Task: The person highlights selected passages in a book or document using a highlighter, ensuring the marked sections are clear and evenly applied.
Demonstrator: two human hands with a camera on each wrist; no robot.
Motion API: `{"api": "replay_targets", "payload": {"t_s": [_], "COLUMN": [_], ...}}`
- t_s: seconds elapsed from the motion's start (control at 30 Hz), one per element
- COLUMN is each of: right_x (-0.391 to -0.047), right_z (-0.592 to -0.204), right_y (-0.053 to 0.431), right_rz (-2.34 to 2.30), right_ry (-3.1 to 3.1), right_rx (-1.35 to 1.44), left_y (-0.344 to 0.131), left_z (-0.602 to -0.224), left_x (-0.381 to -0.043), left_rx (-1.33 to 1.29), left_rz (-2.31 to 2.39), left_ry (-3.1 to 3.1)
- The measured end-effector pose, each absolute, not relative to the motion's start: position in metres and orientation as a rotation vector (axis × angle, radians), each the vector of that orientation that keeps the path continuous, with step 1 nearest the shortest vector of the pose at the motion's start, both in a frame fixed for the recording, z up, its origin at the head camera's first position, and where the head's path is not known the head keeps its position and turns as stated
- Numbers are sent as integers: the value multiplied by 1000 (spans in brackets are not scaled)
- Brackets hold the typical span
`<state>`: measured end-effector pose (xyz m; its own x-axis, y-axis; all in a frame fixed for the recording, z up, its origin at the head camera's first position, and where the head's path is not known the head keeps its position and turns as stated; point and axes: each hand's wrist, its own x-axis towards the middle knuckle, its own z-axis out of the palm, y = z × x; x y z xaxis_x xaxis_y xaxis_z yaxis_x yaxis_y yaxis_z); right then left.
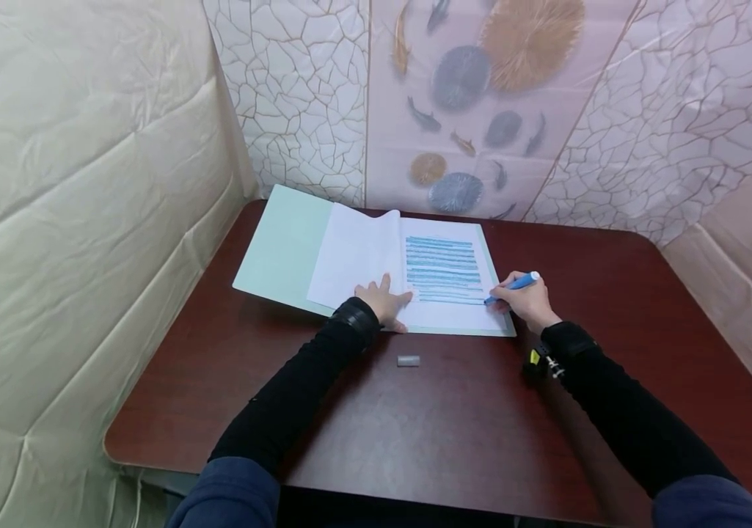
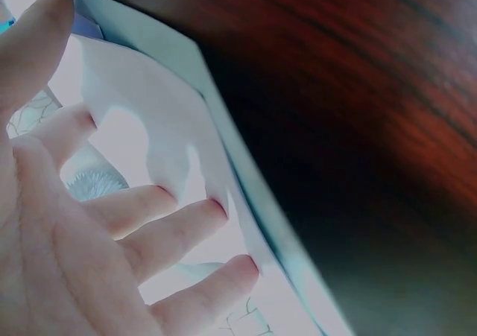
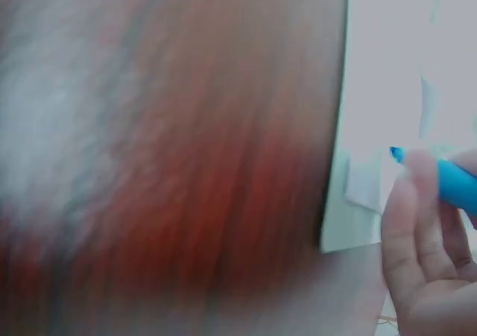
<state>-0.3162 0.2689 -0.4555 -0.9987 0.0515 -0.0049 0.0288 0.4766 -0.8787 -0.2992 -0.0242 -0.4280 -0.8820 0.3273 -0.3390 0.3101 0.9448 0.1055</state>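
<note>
A pale green folder [image 1: 283, 242] lies spread on the table with white sheets inside. Its right-hand sheet [image 1: 448, 315] carries several rows of blue marker strokes. My right hand [image 1: 529, 302] pinches a blue marker [image 1: 522, 281], whose tip is at the right end of the lowest blue row. In the right wrist view the marker's blue tip [image 3: 397, 155] shows beyond the fingertips. Fingers spread, my left hand [image 1: 384, 302] rests near the bottom of the fold, on the turned-over white sheet [image 1: 356, 249]. The left wrist view shows its straight fingers [image 2: 186, 232] on the paper.
A small grey cylindrical piece [image 1: 408, 361] lies on the dark red-brown table [image 1: 455, 433], just in front of the folder. Patterned sheeting [image 1: 303, 95] hangs behind the table, and cream fabric [image 1: 85, 220] hangs along the left side.
</note>
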Motion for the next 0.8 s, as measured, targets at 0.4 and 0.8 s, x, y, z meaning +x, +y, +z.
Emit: {"api": "replay_targets", "payload": {"t_s": [0.4,0.8], "right_x": [-325,-327], "right_z": [-444,-464], "right_y": [231,174], "right_rz": [2367,2200], "right_ry": [-2217,-2417], "right_rx": [-32,128], "left_y": [-24,-25], "left_z": [-425,-426], "left_x": [-299,-302], "left_rx": [487,515], "left_rz": [59,-13], "left_ry": [2733,2765]}}
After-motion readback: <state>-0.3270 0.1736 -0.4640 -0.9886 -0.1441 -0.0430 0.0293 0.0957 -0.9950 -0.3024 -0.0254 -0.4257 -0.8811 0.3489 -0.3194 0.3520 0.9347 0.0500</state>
